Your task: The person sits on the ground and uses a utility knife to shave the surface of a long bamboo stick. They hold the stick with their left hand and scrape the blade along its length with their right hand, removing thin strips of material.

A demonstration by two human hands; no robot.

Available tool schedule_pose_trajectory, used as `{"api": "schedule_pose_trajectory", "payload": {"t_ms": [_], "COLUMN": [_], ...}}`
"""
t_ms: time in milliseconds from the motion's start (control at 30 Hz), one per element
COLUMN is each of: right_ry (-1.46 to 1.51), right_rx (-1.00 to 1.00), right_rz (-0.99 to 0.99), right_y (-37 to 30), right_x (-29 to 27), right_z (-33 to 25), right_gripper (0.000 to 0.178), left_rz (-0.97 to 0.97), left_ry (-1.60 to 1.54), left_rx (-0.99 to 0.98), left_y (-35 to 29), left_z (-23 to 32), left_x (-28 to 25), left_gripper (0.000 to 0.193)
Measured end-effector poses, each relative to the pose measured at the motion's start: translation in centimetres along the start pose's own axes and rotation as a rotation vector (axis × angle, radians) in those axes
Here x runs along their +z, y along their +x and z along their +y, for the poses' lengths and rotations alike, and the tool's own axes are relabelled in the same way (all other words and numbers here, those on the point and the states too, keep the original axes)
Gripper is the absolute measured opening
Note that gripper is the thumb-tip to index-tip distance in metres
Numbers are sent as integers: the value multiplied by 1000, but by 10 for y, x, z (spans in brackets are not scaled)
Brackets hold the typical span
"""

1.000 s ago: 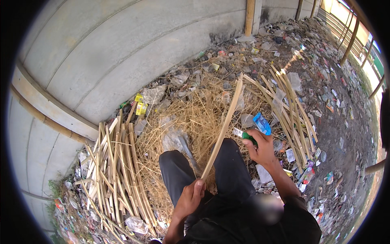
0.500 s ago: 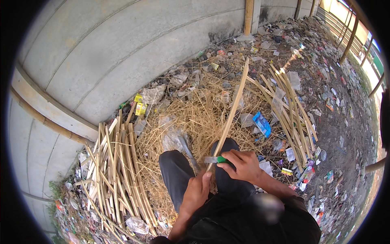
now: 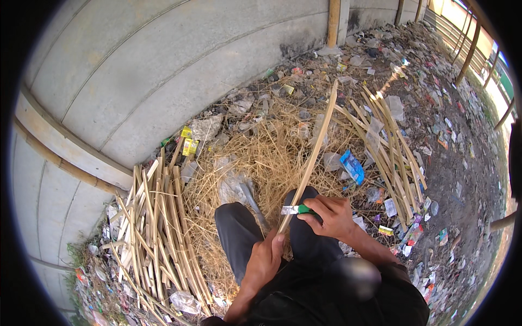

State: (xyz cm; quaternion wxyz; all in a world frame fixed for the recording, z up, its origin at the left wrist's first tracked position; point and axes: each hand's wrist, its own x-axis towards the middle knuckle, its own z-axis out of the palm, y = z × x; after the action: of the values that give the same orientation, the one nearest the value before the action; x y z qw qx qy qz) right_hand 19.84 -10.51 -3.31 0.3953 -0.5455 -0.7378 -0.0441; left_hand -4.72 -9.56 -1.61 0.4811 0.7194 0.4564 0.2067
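A long, pale bamboo strip [image 3: 317, 144] slants away from me between my knees, its far end raised over the shavings. My left hand [image 3: 264, 261] is closed around its near end, the thumb lying along it. In my right hand [image 3: 329, 217] is a knife [image 3: 290, 209] with a green handle and a short, broad metal blade. The blade lies across the strip, just beyond my left hand, and appears to touch it. My right fingers wrap the handle and hide much of it.
Thin bamboo shavings [image 3: 261, 157] cover the ground before me. Bamboo strips [image 3: 157, 233] are piled at my left, and more strips [image 3: 394, 157] lie at the right. A blue wrapper [image 3: 352, 167] sits near my right knee. Litter spreads rightward; a concrete wall [image 3: 179, 65] curves behind.
The knife and my right hand have shifted slightly right and toward the far end. The strip's tip has moved a little right and down. Both hands keep their grip.
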Motion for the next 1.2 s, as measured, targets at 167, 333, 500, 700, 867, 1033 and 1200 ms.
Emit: {"api": "schedule_pose_trajectory", "payload": {"t_ms": [167, 333, 500, 700, 867, 1033, 1200], "right_ry": [-69, -105, -72, -242, -299, -247, -255], "right_rx": [200, 413, 480, 664, 736, 705, 740], "right_rz": [192, 326, 287, -220, -387, -586, -635], "right_y": [4, 16, 18, 7, -14, -26, -27], "right_x": [-3, -38, -53, -46, -51, -60, -67], "right_z": [48, 119, 123, 114, 134, 149, 152], "right_gripper": [26, 26, 29, 34, 60, 68, 63], "left_rz": [-43, -136, -126, -79, -43, -56, -75], "left_ry": [40, 100, 16, -67, -79, -92, -91], "left_rx": [-74, -87, -134, -217, -197, -196, -211], "left_y": [-12, -41, -40, -24, -18, -18, -19], "left_z": [-6, -27, -41, -31, -35, -37, -35], "left_x": [0, -7, -19, -24, -24, -25, -24], "left_gripper": [51, 54, 59, 54, 53, 52, 53]}}
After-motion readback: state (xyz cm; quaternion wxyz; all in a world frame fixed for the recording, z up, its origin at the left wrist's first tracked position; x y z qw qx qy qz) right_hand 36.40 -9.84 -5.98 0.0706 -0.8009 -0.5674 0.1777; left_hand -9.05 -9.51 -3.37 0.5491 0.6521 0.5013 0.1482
